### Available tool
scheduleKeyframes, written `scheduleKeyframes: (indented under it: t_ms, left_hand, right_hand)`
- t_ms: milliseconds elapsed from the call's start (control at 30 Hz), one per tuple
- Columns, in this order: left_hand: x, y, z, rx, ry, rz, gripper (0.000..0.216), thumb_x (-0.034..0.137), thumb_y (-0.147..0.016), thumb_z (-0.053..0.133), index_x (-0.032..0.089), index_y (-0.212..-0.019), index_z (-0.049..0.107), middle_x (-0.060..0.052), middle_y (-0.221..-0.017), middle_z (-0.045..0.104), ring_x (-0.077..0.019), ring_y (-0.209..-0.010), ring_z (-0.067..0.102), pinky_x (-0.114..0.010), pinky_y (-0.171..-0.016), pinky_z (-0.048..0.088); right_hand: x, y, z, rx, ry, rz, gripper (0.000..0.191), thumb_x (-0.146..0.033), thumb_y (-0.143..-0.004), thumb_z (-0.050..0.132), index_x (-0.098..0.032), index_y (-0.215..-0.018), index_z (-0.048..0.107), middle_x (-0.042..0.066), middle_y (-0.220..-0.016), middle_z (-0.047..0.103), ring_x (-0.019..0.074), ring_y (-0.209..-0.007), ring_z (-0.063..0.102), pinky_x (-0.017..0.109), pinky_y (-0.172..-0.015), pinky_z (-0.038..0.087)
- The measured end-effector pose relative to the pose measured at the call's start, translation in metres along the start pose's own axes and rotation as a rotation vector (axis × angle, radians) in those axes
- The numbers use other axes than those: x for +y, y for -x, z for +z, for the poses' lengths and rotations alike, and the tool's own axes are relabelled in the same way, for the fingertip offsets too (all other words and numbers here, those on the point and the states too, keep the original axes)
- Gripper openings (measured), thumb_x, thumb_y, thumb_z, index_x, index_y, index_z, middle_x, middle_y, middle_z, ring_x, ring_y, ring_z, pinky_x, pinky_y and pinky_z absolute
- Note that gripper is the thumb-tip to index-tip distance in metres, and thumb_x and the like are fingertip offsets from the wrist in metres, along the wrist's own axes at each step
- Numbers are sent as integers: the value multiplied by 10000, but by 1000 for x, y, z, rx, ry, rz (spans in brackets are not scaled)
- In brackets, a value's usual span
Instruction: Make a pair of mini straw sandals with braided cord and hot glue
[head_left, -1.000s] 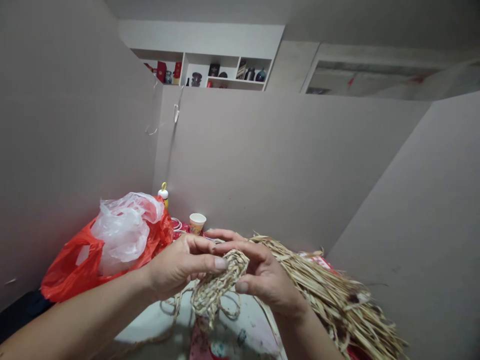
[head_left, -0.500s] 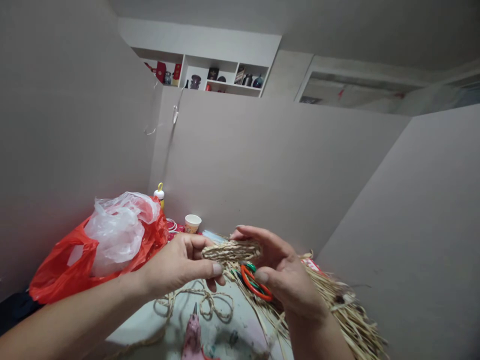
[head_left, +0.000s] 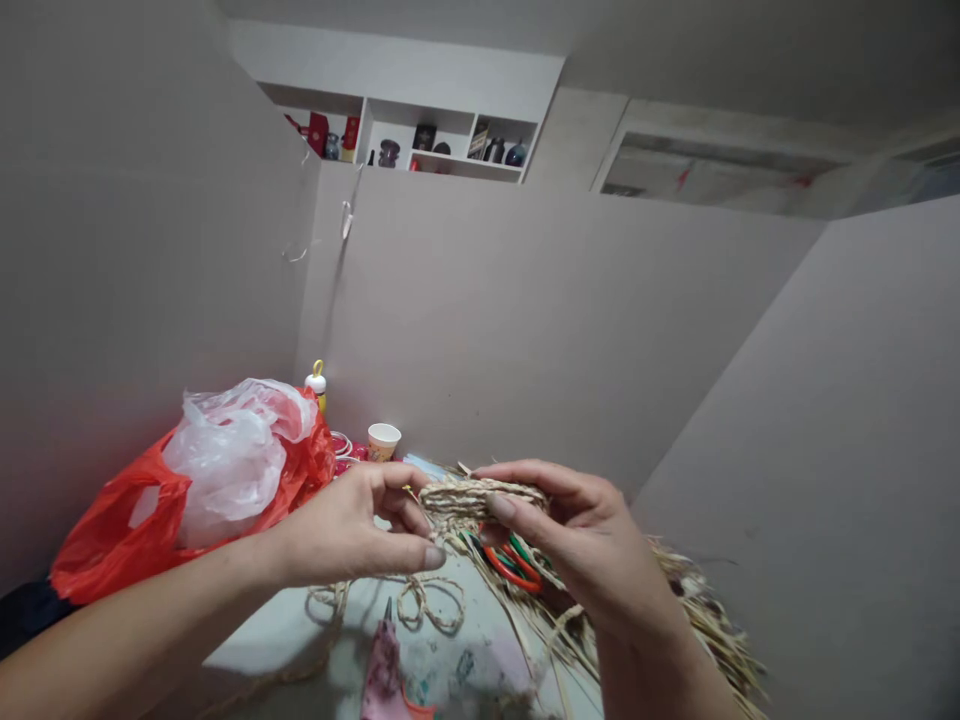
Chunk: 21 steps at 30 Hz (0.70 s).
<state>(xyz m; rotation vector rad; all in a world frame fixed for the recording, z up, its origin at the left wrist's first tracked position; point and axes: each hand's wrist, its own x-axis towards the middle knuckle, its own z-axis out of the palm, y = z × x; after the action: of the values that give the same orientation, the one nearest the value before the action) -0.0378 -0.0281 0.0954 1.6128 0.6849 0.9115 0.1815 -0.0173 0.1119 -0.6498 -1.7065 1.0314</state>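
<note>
A flat, oval piece of coiled straw cord is pinched between the thumb and fingers of my right hand above the table. At its left end is my left hand, open, its thumb stretched out below the piece and apart from the curled fingers. Whether those fingertips touch the coil I cannot tell. Loose twisted straw cord lies in loops on the table beneath. Below the hands is a pink glue gun, nozzle pointing away from me, its lower part cut off by the frame.
Orange-handled scissors and something green lie under my right hand. Loose dry straw spreads at the right. A red plastic bag with a clear bag inside stands left, near a paper cup and a bottle. Grey panels enclose the table.
My right hand has closed its thumb onto the coiled piece, which has shifted slightly right. My left hand has loosened, its thumb coming off the coil.
</note>
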Motion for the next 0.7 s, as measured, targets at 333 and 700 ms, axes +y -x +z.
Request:
scheduleKeyframes:
  t_ms: [333,700]
  left_hand:
    - [5,7,3,207,-390,265,77,170,-781,671,164,-813,601,26,-745,594,-106,-712,565,-234,-656,457]
    - [3,6,0,205,-543,542,286,62,-805,652,160,-1073,662,11,-814,682,-73,-693,609,-169,-628,491]
  right_hand:
    - [-5,4,-8,27,61,4,149,-300,-776,790,-264,-920,785,-11,-591,704,78,-503,616,149,-484,508]
    - [-8,6,-7,4,52,36,123,-275,-762,794,-252,-883,797,1,-563,674,75,-462,577,147,-429,469]
